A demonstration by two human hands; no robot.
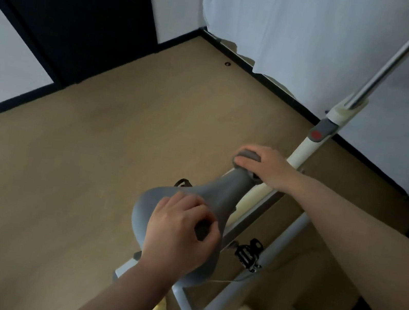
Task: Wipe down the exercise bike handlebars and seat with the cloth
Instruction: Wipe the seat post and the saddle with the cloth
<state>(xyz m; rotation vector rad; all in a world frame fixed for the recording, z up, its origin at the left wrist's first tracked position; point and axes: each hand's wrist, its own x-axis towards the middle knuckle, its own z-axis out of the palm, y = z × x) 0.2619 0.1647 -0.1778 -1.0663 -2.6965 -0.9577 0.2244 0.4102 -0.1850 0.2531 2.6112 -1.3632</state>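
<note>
The gray seat (189, 206) of the exercise bike sits in the lower middle of the view, its narrow nose pointing up and away from the person and its wide rear end nearest them. The left hand (179, 234) reaches in from the bottom edge, forearm angled up to the right, and lies knuckles-up on the wide rear part of the seat; its fingers are curled and a small dark thing shows between thumb and fingers, too dim to say whether it is the cloth. The right hand (263, 166) comes in from the right edge on a long bare forearm and lies over the nose of the seat, palm down, thumb along the near side and fingers bent over a gray lump at the tip; whether that lump is the cloth or part of the seat cannot be told. Beyond the nose the cream frame post (307, 147) with a red knob (316, 134) rises toward the top right corner. A black pedal (249, 253) hangs right of the seat, above the wooden floor (75, 160).
</note>
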